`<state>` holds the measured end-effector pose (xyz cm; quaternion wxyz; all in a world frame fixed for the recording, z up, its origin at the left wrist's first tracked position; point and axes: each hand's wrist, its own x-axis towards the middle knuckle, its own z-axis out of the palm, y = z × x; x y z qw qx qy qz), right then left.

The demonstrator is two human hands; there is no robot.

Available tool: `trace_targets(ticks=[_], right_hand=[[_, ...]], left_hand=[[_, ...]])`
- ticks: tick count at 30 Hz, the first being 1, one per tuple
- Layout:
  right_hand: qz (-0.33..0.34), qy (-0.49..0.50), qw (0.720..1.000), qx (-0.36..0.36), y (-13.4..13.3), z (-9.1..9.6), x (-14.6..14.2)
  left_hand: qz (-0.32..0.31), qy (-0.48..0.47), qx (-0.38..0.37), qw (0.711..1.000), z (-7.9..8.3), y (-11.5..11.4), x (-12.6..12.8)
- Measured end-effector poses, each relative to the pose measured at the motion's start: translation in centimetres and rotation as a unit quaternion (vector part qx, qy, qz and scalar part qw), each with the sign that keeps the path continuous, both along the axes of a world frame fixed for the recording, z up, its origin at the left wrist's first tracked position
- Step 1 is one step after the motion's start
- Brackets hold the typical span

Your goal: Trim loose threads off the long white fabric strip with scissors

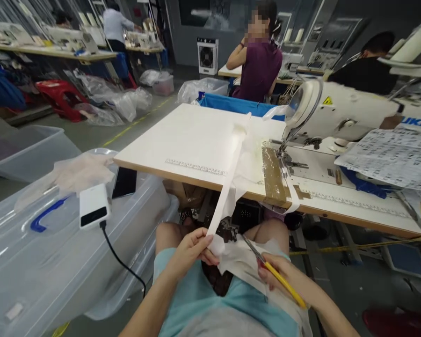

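My left hand (195, 248) pinches the lower end of a long white fabric strip (228, 185), which runs up over the edge of the sewing table (182, 133). Thin white fabric hangs beside the strip. In my right hand (284, 274) is a pair of scissors (279, 276) with yellow handles, its blades pointing up and left toward the cloth. I cannot tell whether the blades are apart. More pale fabric (245, 262) lies across my lap beneath both hands.
A white sewing machine (344, 110) stands on the table's right, with printed paper (393, 157) beside it. At left, a clear plastic bin (126, 224) carries a power bank (94, 206) with a cable, and a phone (125, 181). Co-workers (256, 70) sit beyond.
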<state>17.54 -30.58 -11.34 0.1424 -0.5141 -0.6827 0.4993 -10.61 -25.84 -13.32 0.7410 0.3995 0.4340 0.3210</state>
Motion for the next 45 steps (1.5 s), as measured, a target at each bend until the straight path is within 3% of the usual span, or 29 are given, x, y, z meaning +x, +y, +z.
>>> trace_targets(ticks=[6, 13, 18, 25, 30, 41, 45], right_hand=[[0.17, -0.056, 0.983, -0.028, 5.0, -0.4, -2.0], [0.222, -0.082, 0.971, -0.023, 7.1, -0.2, -3.8], [0.213, -0.065, 0.974, -0.029, 7.2, -0.3, -4.3], [0.18, -0.165, 0.967, 0.076, 6.2, -0.5, -4.6], [0.162, -0.199, 0.961, 0.106, 5.7, -0.4, -4.7], [0.158, -0.241, 0.947, 0.14, 5.7, -0.7, -4.9], [0.146, -0.222, 0.956, 0.127, 6.0, -1.5, -5.4]], left_hand=[[0.004, -0.014, -0.048, 0.999, -1.2, -0.9, -0.2], [0.005, -0.028, -0.081, 0.996, -1.1, -0.6, -0.3], [0.015, -0.027, -0.088, 0.996, -1.1, -0.5, -0.1], [0.032, -0.029, -0.084, 0.996, -1.3, -0.8, -0.1], [0.03, -0.027, -0.075, 0.996, -1.4, -0.9, -0.1], [0.024, -0.021, -0.082, 0.996, -1.3, -0.9, 0.3], [0.022, -0.018, -0.085, 0.996, -1.2, -0.9, 0.5]])
